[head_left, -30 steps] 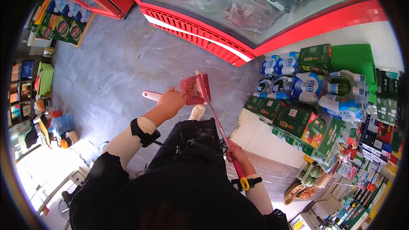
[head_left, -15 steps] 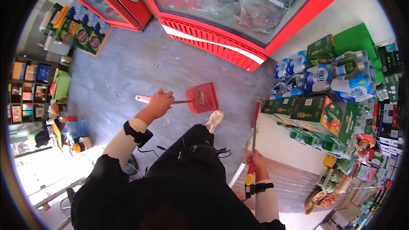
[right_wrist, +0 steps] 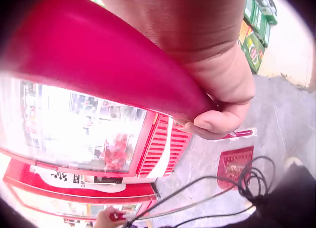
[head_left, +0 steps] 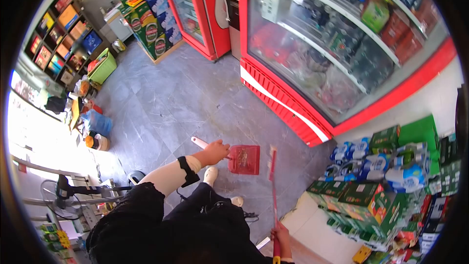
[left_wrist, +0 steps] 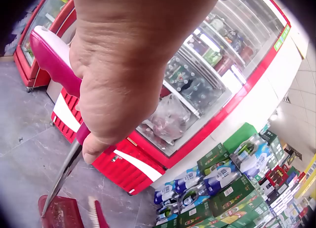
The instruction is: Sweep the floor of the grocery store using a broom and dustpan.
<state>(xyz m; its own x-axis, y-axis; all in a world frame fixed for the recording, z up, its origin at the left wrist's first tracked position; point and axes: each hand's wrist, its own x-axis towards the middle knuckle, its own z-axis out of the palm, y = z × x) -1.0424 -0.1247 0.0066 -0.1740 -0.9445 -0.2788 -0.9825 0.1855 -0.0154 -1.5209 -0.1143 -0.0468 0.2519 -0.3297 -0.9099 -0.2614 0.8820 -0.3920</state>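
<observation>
- Brush (head_left: 271, 170) and viewpoint have both shifted since half a second ago: the brush head, then out by the green cartons (head_left: 361, 193), is now just right of the red dustpan (head_left: 251, 169), apart from it, and two shoes (head_left: 210, 176) show where one did.
- Dustpan sits low, ahead of the shoes; whether it touches the grey floor (head_left: 176, 93) or hangs above it, I cannot tell.
- Left grip (head_left: 215, 152) is curled round the pink-and-white dustpan handle (head_left: 198, 141); right grip (head_left: 281, 238) is wrapped round the red brush handle (right_wrist: 108, 50).
- Loose debris (head_left: 243, 155) lies in the pan, so a tilt or jerk of the left grip could spill it.
- A hard stroke of the brush could knock the pan's edge or flick bits out.
- Dark cable (right_wrist: 242, 188) hangs in loops near the body and might catch on the brush if the right grip swings close; a careless step could bump the pan.
- Count: one dustpan, one brush, two grips, two shoes, two red-framed fridges (head_left: 332, 44); the cartons overlap too much to count, and the debris is too fine.
</observation>
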